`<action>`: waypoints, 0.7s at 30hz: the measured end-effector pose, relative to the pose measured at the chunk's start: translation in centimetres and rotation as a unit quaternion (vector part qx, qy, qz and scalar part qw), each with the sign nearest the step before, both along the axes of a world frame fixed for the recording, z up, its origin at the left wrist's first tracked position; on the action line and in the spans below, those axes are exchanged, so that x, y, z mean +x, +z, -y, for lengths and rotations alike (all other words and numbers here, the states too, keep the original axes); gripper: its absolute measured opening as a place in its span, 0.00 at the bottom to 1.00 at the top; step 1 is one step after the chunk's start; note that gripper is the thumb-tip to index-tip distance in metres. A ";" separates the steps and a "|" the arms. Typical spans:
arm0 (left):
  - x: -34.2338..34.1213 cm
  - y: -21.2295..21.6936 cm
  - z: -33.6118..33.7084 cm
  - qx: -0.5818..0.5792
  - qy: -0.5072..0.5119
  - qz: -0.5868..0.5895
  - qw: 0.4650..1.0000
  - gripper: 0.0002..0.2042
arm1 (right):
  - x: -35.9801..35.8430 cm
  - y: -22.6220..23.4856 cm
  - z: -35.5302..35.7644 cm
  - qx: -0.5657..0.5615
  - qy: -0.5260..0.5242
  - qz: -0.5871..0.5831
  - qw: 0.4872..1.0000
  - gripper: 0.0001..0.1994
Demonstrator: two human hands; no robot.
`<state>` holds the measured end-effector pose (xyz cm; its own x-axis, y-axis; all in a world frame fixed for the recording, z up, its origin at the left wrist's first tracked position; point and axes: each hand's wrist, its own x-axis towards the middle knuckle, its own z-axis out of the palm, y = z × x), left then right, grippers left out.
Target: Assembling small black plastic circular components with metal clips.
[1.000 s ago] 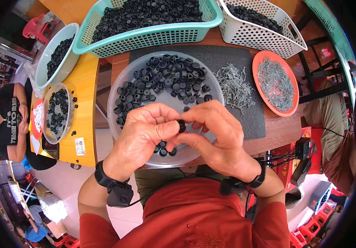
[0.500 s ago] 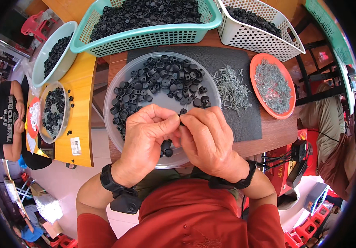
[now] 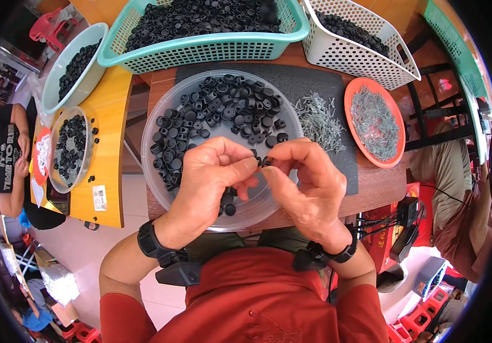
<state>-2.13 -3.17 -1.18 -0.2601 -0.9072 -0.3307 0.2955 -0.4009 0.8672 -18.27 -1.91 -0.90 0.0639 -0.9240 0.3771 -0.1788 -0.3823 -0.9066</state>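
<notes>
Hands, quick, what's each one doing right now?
Left hand: fingers pinched shut on a small black part.
Right hand: pinching the same small black part.

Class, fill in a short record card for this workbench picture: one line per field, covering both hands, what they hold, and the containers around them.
left hand: pinches small black part with the right
right hand: fingertips on the same part
clear round tray: under the hands, holds black caps
grey mat: loose pile of small metal screws
orange plate: more screws
teal basket: black parts
white basket: black parts
</notes>
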 end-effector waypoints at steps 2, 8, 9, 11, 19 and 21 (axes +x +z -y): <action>-0.1 0.1 0.1 -0.028 -0.014 0.035 0.999 0.07 | -0.2 -0.1 0.0 -0.007 0.011 -0.011 1.000 0.10; 0.3 1.5 -1.0 -0.107 -0.010 0.134 0.985 0.09 | -0.1 -0.6 -0.3 -0.042 0.025 -0.052 0.997 0.11; 0.5 1.6 -1.3 -0.110 -0.022 0.124 0.986 0.09 | -0.1 -0.5 -0.4 -0.058 0.022 -0.050 0.997 0.12; 0.5 1.6 -1.7 -0.044 -0.001 0.061 0.997 0.09 | 0.4 -0.6 -0.6 -0.080 0.023 -0.053 0.995 0.13; 1.4 1.4 -2.0 -0.008 0.007 -0.008 1.000 0.10 | 1.0 -0.8 -1.4 -0.188 -0.024 -0.151 0.970 0.16; 1.3 1.2 -2.0 0.021 0.002 -0.060 0.998 0.12 | 0.8 -0.8 -1.6 -0.184 -0.034 -0.149 0.971 0.15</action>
